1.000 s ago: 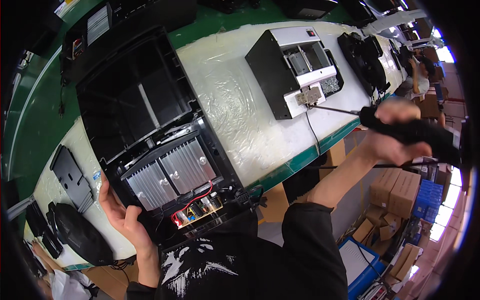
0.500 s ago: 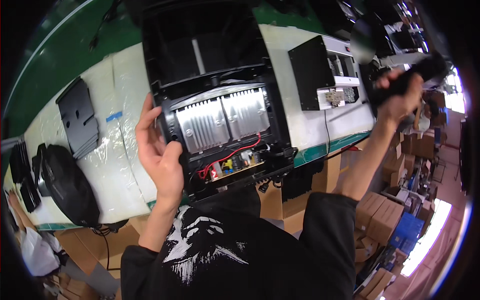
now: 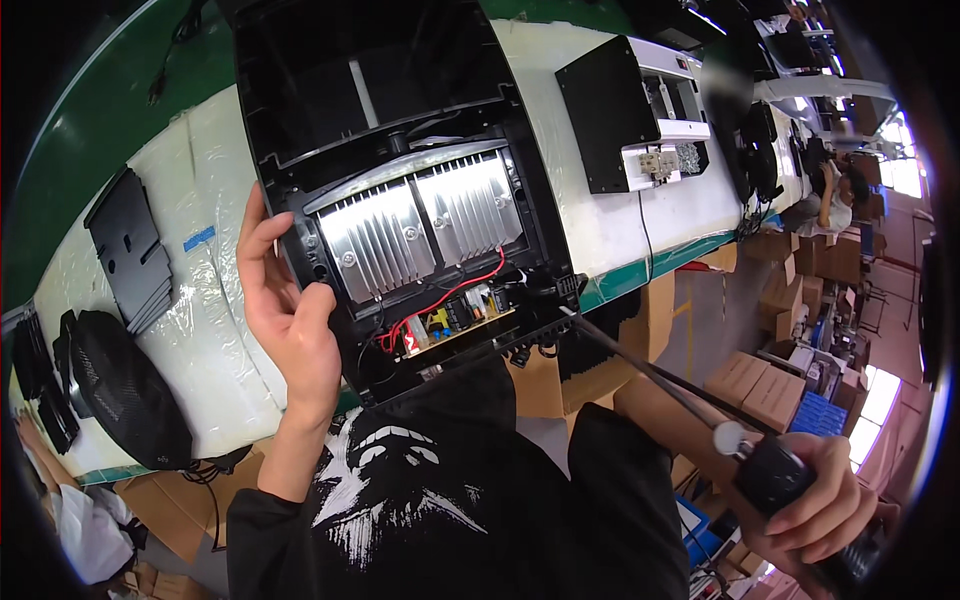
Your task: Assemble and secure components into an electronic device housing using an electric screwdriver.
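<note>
A large black plastic housing (image 3: 290, 85) lies open on the table in front of me. Two finned silver heat sinks (image 3: 380, 240) sit side by side in it. Below them, a narrow circuit board (image 3: 460, 322) carries small components, with a red wire (image 3: 450, 298) looping over it. My left hand (image 3: 300, 345) grips the housing's left edge, thumb on top. At the lower right, my right hand (image 3: 825, 500) is wrapped round a black power screwdriver (image 3: 775, 475). Its long thin shaft (image 3: 650, 370) slants up to the left, the tip at the housing's lower right corner; contact is unclear.
Right of the housing stands a black and white metal case (image 3: 605, 120) with small metal parts beside it. Stacked dark plates (image 3: 130, 250) and a black mesh-covered item (image 3: 130, 385) lie at left. Cardboard boxes (image 3: 750, 385) fill the right. Other people (image 3: 95, 530) work nearby.
My right hand has swung the screwdriver down from the upper right, bringing its tip to the housing's corner. My left hand keeps its grip. The view has shifted slightly.
</note>
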Available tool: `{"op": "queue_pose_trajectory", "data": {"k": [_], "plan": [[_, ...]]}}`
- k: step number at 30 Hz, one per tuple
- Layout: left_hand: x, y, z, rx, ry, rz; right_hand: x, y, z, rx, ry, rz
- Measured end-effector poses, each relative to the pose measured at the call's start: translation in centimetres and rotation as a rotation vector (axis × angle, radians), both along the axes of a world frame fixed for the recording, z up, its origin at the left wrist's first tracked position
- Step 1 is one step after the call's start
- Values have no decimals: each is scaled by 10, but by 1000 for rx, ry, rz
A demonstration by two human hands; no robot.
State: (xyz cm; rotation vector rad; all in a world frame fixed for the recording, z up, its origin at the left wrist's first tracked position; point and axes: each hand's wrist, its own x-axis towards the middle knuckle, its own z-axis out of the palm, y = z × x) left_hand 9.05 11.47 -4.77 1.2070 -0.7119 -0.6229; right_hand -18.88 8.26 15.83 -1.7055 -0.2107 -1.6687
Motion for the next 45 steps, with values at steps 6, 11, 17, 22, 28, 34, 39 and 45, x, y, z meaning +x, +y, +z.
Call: {"op": "queue_pose_trajectory", "data": {"k": [6, 11, 17, 22, 28, 34, 39, 45], "plan": [[-6, -4, 2, 4, -39, -6, 31, -17, -31, 117, 194, -31], [-3, -3, -1, 14, -70, 16, 44, -33, -46, 240, 590, -77], [-4, -3, 4, 61, -75, 26, 40, -44, -53, 313, 589, -53], [-3, -1, 5, 74, -57, 27, 44, -45, -62, 373, 588, -52], [-2, -1, 5, 111, -93, 55, 35, -30, -62, 438, 589, -56], [-4, -3, 9, 129, -101, 62, 36, -31, -68, 497, 575, -45], [-1, -10, 21, 33, -642, 45, 27, -28, -70, 534, 552, 15], [-26, -59, 82, -3, -1103, -753, 27, -36, -75, 537, 528, 87]]}}
